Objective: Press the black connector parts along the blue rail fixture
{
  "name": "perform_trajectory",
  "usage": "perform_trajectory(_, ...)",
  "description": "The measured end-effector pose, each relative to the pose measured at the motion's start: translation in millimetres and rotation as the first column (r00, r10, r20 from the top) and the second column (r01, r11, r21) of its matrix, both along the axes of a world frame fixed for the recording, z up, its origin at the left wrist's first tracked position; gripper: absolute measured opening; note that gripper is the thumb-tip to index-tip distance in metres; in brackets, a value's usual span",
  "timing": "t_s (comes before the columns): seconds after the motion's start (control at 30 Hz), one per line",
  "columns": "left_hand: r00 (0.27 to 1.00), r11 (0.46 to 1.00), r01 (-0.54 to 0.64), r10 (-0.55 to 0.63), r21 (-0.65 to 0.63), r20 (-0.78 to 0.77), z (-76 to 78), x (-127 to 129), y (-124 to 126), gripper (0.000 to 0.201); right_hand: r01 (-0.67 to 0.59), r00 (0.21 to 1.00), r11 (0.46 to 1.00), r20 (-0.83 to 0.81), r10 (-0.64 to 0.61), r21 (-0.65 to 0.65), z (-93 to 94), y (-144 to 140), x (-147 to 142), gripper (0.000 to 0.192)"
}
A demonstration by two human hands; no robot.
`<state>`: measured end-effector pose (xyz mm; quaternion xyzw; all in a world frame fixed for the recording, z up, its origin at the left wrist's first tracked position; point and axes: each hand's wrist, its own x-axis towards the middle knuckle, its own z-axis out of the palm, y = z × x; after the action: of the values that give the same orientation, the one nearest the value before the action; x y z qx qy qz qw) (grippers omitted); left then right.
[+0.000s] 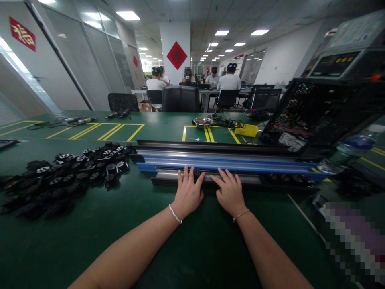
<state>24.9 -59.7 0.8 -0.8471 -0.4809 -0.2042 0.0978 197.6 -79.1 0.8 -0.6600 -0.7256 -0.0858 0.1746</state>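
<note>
My left hand [189, 193] lies with spread fingers over the nearest black channel rail [165, 179], its fingertips at the rail. Close to its index finger sits a small black part [197, 172] in the rail. My right hand [231, 192] rests just to the right, fingers apart, also at the rail. Neither hand wraps round anything. Several dark round parts [285, 178] sit in the rail's right end. Behind it lie a blue rail [168, 165] and another black rail [210, 145], roughly parallel. At the left is a spread-out pile of small black parts [87, 168].
A metal bowl [202, 122] and a yellow tray [247, 131] stand toward the table's back. An open computer case [288, 112] and a plastic bottle [351, 148] are at right. Tools with cords [80, 121] lie at back left. Several people sit beyond a black chair [180, 98].
</note>
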Motion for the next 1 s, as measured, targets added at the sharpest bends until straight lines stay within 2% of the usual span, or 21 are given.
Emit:
perform_trajectory(0.57,1.0,1.0,-0.019,0.019,0.023,-0.011,1.6,-14,3,0.061,0.002,1.0,1.0,-0.015,-0.003,-0.023,3.6,-1,0,0.057)
perform_trajectory(1.0,1.0,1.0,0.017,-0.017,0.026,0.005,12.7,-20,8,0.043,0.008,0.999,1.0,-0.049,-0.009,-0.026,3.8,-1,-1,0.056)
